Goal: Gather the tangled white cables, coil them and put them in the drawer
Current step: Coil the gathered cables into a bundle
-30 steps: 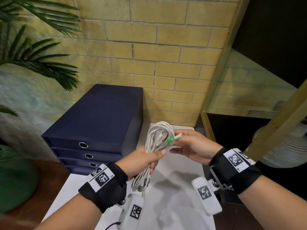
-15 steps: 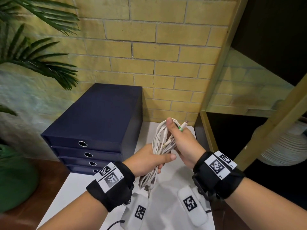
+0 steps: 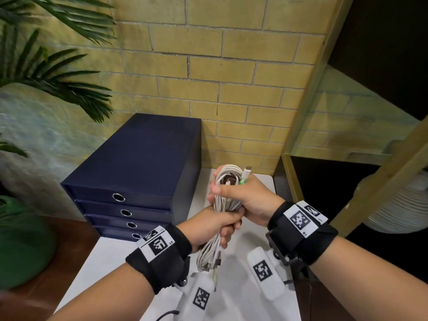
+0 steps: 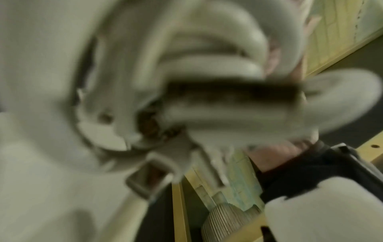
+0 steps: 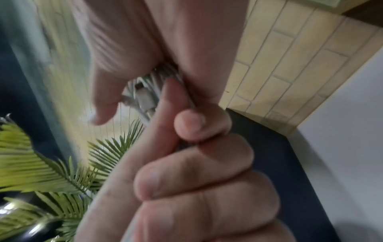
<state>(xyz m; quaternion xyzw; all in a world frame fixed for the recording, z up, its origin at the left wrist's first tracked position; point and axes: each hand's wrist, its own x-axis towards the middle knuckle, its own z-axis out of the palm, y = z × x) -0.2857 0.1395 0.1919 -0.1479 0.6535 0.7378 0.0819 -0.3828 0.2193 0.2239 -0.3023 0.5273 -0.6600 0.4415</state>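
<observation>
Both hands are on the bundle of white cables (image 3: 225, 200), held upright in the air above the white table (image 3: 111, 258), right in front of the brick wall (image 3: 208, 72). The left hand (image 3: 215, 225) has its fingers wrapped around the middle of the bundle, thumb lying across the top of the fist, and the lower loops and plug ends hang free beneath it. The right hand (image 3: 250, 195) sits just above, touching the left, fingers and thumb curled round the upper loops; a connector with a green collar (image 3: 245, 176) pokes up out of that grip beside the top of the coil. From the right wrist, the fingers (image 5: 192, 165) are folded tight with a plug (image 5: 145, 98) and strands showing in the gap by the thumb. The left wrist view is a blur of white loops (image 4: 186, 65) filling the frame. Off to the left on the table stands the dark blue drawer unit (image 3: 139, 163), four drawers stacked, every one pushed in. A palm plant (image 3: 46, 72) leans in at far left.
</observation>
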